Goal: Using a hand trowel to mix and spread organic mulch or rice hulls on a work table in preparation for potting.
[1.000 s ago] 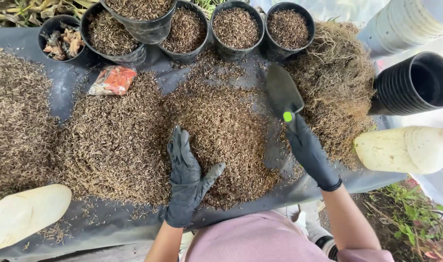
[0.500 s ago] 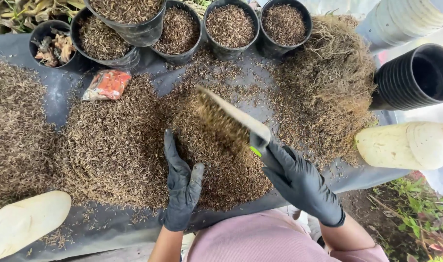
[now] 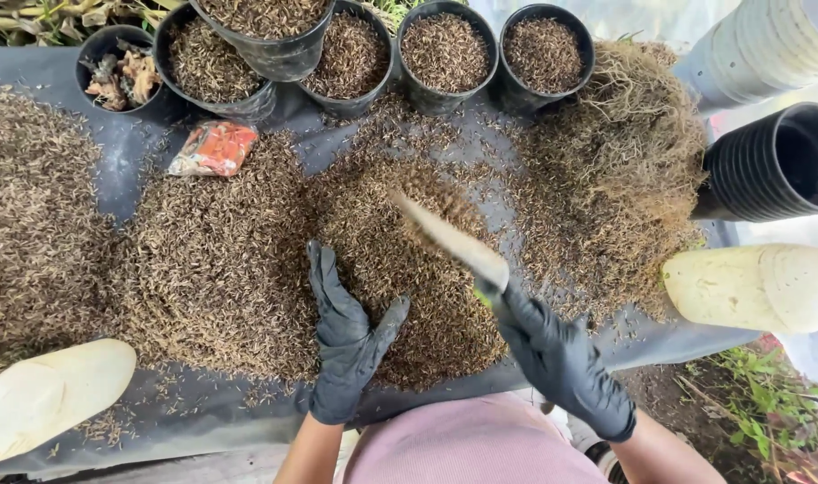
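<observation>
My left hand [image 3: 344, 339], in a black glove, lies flat with fingers apart on a heap of brown chopped plant mix [image 3: 247, 260] spread over a dark sheet [image 3: 203, 408]. My right hand [image 3: 561, 358], also gloved in black, grips a garden trowel [image 3: 449, 240] by its green-tipped handle. The trowel's blade points up and left over the heap, blurred, with bits of mix on it. Just right of the blade lies a mound of stringy dry roots [image 3: 619, 170].
Several black pots [image 3: 445, 54] filled with the mix line the far edge; one [image 3: 117, 72] holds dry scraps. A red packet [image 3: 216, 148] lies on the sheet. A stack of black pots [image 3: 776, 161] lies at right, a white stack [image 3: 767, 45] above, and pale jugs [image 3: 758, 287] [image 3: 50, 394] at both sides.
My right hand pulled the trowel from the far right side toward me and swept its blade left into the middle heap. My left hand stayed flat on the mix.
</observation>
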